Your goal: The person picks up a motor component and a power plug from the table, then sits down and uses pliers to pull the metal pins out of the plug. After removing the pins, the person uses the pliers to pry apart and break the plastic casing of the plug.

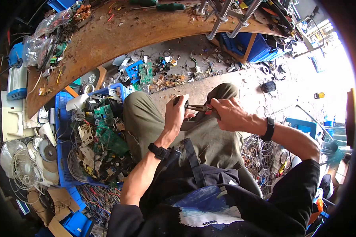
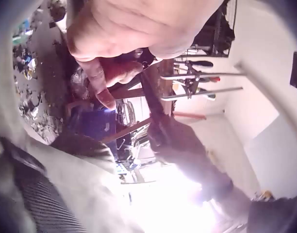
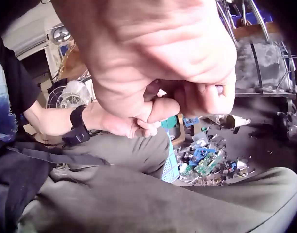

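In the head view, my left hand (image 1: 175,114) grips a small dark part (image 1: 176,101) above the lap. Its exact kind is mostly hidden by the fingers; a bit of it shows as dark and round-edged in the left wrist view. My right hand (image 1: 232,115) is curled round the handles of pliers (image 1: 197,108), whose narrow metal jaws reach left to the part. The left wrist view shows the pliers (image 2: 151,93) slanting up from the right hand (image 2: 173,141) to the left fingers. In the right wrist view, the right hand (image 3: 160,46) covers most of the tool.
A curved wooden bench (image 1: 103,35) with metal clamps (image 1: 221,19) lies ahead. At left stands a blue crate (image 1: 63,138) of circuit boards and scrap, beside fan parts (image 1: 25,164). Scrap litters the floor, and tangled cables (image 1: 259,156) lie at right.
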A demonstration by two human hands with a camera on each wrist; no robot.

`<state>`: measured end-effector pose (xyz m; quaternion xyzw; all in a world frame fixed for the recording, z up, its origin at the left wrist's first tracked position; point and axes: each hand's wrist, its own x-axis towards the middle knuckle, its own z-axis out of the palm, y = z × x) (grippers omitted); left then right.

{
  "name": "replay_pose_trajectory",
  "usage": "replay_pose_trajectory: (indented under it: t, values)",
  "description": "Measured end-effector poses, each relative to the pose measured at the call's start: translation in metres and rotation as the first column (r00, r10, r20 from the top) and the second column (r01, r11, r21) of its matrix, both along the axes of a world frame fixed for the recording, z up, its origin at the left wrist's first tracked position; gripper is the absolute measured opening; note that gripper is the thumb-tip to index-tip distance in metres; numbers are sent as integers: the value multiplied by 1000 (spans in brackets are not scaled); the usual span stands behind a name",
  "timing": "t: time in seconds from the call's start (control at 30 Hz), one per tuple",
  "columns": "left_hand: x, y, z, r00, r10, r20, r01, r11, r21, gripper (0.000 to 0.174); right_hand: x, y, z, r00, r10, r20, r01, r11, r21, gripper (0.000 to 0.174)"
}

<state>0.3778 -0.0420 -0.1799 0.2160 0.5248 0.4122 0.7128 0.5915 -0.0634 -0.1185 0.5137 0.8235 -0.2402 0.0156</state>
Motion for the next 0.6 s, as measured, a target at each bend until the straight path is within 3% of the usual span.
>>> replay_pose_trajectory:
  t: [0.13,0.27,0.3,0.33,0.37,0.43,0.5,0.53,0.6]
  values:
    - [-9,2,-12,995,-64,-75,76,983,167,27,-3,-6,-9,988,-35,-147,27,998,-59,33]
    - [-15,8,-15,974,-116,-193,167,946,276,27,-10,-7,-1,990,-76,-115,66,994,-91,30]
    - [-15,9,-14,975,-115,-192,166,947,275,27,-13,-9,-2,979,-136,-151,103,973,-206,28]
    - [-14,11,-12,985,-55,-160,105,942,318,28,-15,-10,-2,963,-200,-180,135,938,-318,26]
    - [-13,14,-11,992,5,-123,41,931,362,30,-17,-9,-1,964,-201,-177,137,939,-316,26]
    - [-15,21,-2,995,3,-101,28,951,309,30,-20,-3,0,941,-202,-272,145,965,-218,21]
    - [-19,21,0,995,-95,16,85,946,312,30,-15,-5,-3,938,-199,-283,131,962,-240,22]
    - [-19,19,-1,994,-113,1,107,947,302,29,-13,-5,-2,926,-197,-321,91,945,-315,23]
    - [-24,21,-27,974,-130,-185,204,856,476,32,-9,-4,-1,918,-238,-316,48,860,-508,26]
